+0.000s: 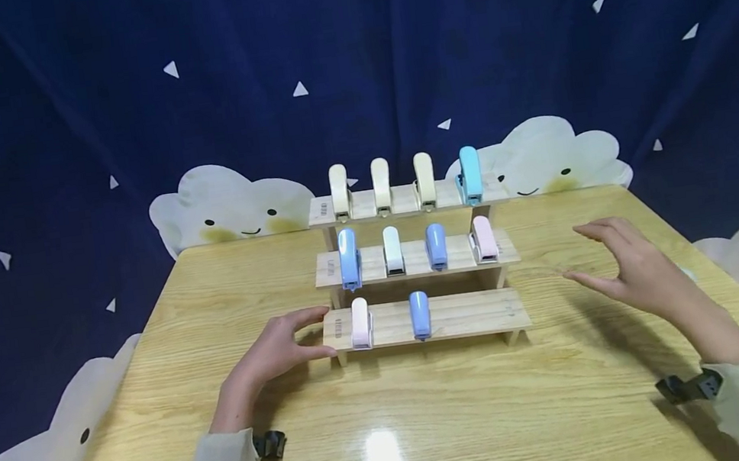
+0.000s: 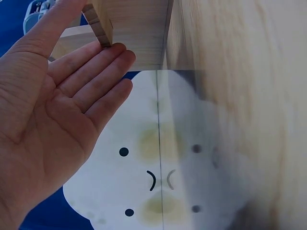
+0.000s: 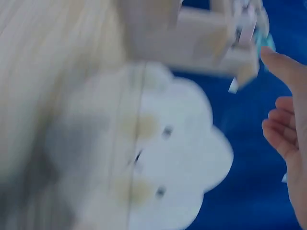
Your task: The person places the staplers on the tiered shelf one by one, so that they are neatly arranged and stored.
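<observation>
A three-step wooden rack stands mid-table with small staplers on every step. My left hand is at the left end of the lowest step, fingertips right at the board's edge; the left wrist view shows its fingers extended beside the wood. A pale pink stapler sits closest to it, with a blue stapler further right on that step. Away from the rack on the right, my right hand hovers over the table, thumb and fingers spread apart, nothing between them.
Cream staplers and a turquoise stapler line the top step. Along the middle step are a blue stapler, a mint one, another blue one and a pink stapler. Behind the wooden table hangs a dark blue curtain.
</observation>
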